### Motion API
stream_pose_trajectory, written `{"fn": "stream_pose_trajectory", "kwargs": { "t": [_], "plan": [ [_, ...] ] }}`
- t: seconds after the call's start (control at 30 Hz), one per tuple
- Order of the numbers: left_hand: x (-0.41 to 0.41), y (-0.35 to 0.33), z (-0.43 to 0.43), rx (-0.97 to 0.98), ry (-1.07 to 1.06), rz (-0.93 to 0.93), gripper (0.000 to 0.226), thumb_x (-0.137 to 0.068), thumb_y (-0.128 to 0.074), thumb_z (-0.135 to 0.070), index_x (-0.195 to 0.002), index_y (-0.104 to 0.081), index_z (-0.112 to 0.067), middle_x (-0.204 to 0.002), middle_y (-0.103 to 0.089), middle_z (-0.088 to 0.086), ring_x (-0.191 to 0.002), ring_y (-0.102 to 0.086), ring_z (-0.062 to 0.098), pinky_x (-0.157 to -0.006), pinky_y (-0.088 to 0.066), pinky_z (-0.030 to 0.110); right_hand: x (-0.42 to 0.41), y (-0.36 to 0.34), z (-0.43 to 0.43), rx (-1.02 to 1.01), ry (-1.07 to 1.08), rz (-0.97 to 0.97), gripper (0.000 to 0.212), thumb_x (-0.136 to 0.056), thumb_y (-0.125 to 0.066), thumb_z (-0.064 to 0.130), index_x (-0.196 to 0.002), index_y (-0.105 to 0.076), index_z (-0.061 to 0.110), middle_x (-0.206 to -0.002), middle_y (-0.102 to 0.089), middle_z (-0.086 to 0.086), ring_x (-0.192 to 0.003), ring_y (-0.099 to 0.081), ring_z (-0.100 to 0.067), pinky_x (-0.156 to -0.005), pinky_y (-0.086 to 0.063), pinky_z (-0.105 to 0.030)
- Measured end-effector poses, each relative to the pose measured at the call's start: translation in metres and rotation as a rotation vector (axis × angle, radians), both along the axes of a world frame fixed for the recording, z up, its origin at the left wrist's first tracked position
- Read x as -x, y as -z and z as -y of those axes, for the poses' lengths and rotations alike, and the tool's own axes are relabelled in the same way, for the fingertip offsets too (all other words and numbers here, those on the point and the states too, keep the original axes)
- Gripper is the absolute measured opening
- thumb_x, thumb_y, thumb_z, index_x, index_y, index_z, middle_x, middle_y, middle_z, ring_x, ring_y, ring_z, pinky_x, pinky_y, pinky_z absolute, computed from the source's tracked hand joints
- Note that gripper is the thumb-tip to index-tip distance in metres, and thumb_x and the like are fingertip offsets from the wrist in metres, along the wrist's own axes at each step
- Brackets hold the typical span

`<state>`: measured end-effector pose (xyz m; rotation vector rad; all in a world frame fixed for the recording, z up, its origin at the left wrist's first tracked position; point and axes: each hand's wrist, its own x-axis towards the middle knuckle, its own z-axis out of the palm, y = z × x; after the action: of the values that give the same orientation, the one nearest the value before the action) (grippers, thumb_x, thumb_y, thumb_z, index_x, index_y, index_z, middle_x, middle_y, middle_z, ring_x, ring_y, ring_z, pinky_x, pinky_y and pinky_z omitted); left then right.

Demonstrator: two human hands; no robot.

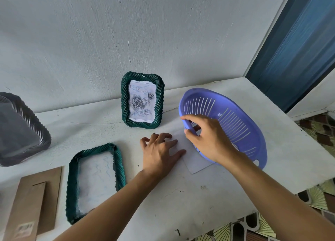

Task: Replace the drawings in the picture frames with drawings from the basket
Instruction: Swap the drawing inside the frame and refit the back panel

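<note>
Right hand point(206, 137) gripping near rim of purple basket point(259, 146), which is tilting up near bench point(181, 195) right edge. Left hand point(159, 155) lying fingers spread, fingertips pressing on white sheet point(196, 163) that is poking out from under basket. Standing green frame point(124, 103) holding rose drawing point(142, 101), leaning at back edge by wall. Flat green frame point(72, 182) lying toward front-left, blue-scribbled drawing point(96, 179) showing inside. Brown backing board point(52, 182) lying at front-left corner. Grey frame point(41, 137) sitting at left edge.

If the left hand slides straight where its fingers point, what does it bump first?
Likely the right hand, which grips the tilted purple basket by its rim, though depth is unclear.
</note>
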<state>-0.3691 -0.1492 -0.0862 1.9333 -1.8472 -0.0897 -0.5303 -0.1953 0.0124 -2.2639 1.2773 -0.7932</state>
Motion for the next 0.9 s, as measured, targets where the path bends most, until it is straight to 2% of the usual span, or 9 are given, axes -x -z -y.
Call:
{"fn": "stream_pose_trajectory", "kwargs": {
  "t": [0.13, 0.2, 0.3, 0.4, 0.47, 0.53, 0.6, 0.73, 0.9],
  "plan": [
    [-0.005, -0.001, -0.001, -0.003, 0.006, -0.08, 0.046, -0.086, -0.051, -0.067, -0.112, -0.073, -0.037, -0.121, -0.065, -0.015, -0.109, -0.058, 0.017, -0.083, -0.024, 0.037, -0.001, 0.008, -0.003, -0.022, -0.003, -0.005, 0.038, -0.087, -0.072, 0.019, -0.124, -0.065, 0.023, -0.108, -0.07, 0.002, -0.086, -0.066, -0.012, -0.083, -0.053, -0.027],
    [-0.009, -0.005, -0.004, 0.011, -0.02, -0.219, 0.04, -0.086, -0.056, -0.054, -0.117, -0.071, -0.034, -0.12, -0.065, -0.015, -0.108, -0.061, 0.014, -0.09, -0.035, 0.041, -0.001, 0.011, -0.006, -0.04, 0.006, 0.008, 0.04, -0.083, -0.077, 0.023, -0.121, -0.065, 0.023, -0.104, -0.071, 0.005, -0.084, -0.065, -0.004, -0.079, -0.051, -0.017],
    [-0.018, -0.023, -0.01, 0.093, -0.107, -0.478, 0.029, -0.085, -0.061, -0.041, -0.111, -0.071, -0.034, -0.103, -0.068, -0.017, -0.088, -0.065, 0.005, -0.086, -0.051, 0.044, -0.001, 0.012, -0.009, -0.096, 0.035, 0.067, 0.037, -0.079, -0.082, 0.028, -0.112, -0.067, 0.022, -0.097, -0.072, 0.009, -0.081, -0.063, 0.006, -0.069, -0.042, -0.001],
    [-0.021, -0.055, -0.01, 0.116, -0.128, -0.667, 0.013, -0.091, -0.065, -0.025, -0.103, -0.066, -0.031, -0.091, -0.068, -0.015, -0.077, -0.062, 0.002, -0.073, -0.05, 0.029, 0.002, 0.011, -0.008, -0.148, 0.082, 0.176, 0.031, -0.081, -0.079, 0.038, -0.106, -0.068, 0.022, -0.092, -0.07, 0.012, -0.082, -0.064, 0.003, -0.069, -0.044, -0.003],
    [-0.021, -0.076, -0.01, 0.116, -0.1, -0.715, 0.011, -0.092, -0.066, -0.019, -0.1, -0.064, -0.027, -0.089, -0.068, -0.012, -0.077, -0.06, 0.002, -0.066, -0.044, 0.015, 0.006, 0.01, -0.002, -0.169, 0.135, 0.246, 0.023, -0.087, -0.074, 0.039, -0.101, -0.07, 0.022, -0.085, -0.071, 0.013, -0.077, -0.067, 0.001, -0.07, -0.05, -0.011],
    [-0.019, -0.091, -0.009, 0.103, -0.032, -0.699, 0.009, -0.092, -0.067, -0.021, -0.099, -0.065, -0.027, -0.088, -0.066, -0.011, -0.076, -0.059, 0.003, -0.062, -0.04, 0.01, 0.016, 0.007, 0.008, -0.174, 0.183, 0.24, 0.014, -0.09, -0.071, 0.033, -0.099, -0.07, 0.022, -0.083, -0.071, 0.013, -0.073, -0.068, 0.0, -0.069, -0.052, -0.015],
    [-0.015, -0.099, -0.008, 0.073, 0.042, -0.618, 0.012, -0.091, -0.068, -0.028, -0.103, -0.066, -0.03, -0.088, -0.063, -0.012, -0.076, -0.058, 0.005, -0.062, -0.04, 0.011, 0.031, 0.004, 0.02, -0.178, 0.201, 0.12, 0.009, -0.089, -0.071, 0.028, -0.097, -0.069, 0.023, -0.083, -0.07, 0.012, -0.072, -0.066, 0.0, -0.066, -0.049, -0.012],
    [-0.005, -0.094, -0.004, 0.017, 0.138, -0.369, 0.039, -0.088, -0.07, -0.047, -0.124, -0.06, -0.035, -0.1, -0.057, -0.01, -0.081, -0.058, 0.003, -0.077, -0.05, 0.026, 0.057, 0.004, 0.044, -0.223, 0.191, -0.244, 0.025, -0.086, -0.074, 0.028, -0.109, -0.067, 0.02, -0.094, -0.068, 0.003, -0.083, -0.066, -0.019, -0.073, -0.054, -0.033],
    [0.003, -0.082, -0.005, -0.069, 0.157, -0.292, 0.062, -0.084, -0.07, -0.058, -0.139, -0.051, -0.036, -0.114, -0.054, -0.01, -0.09, -0.061, 0.007, -0.087, -0.052, 0.038, 0.058, 0.01, 0.059, -0.272, 0.163, -0.497, 0.042, -0.083, -0.076, 0.031, -0.121, -0.065, 0.017, -0.106, -0.07, -0.003, -0.088, -0.065, -0.023, -0.072, -0.051, -0.033]
  ]
}}
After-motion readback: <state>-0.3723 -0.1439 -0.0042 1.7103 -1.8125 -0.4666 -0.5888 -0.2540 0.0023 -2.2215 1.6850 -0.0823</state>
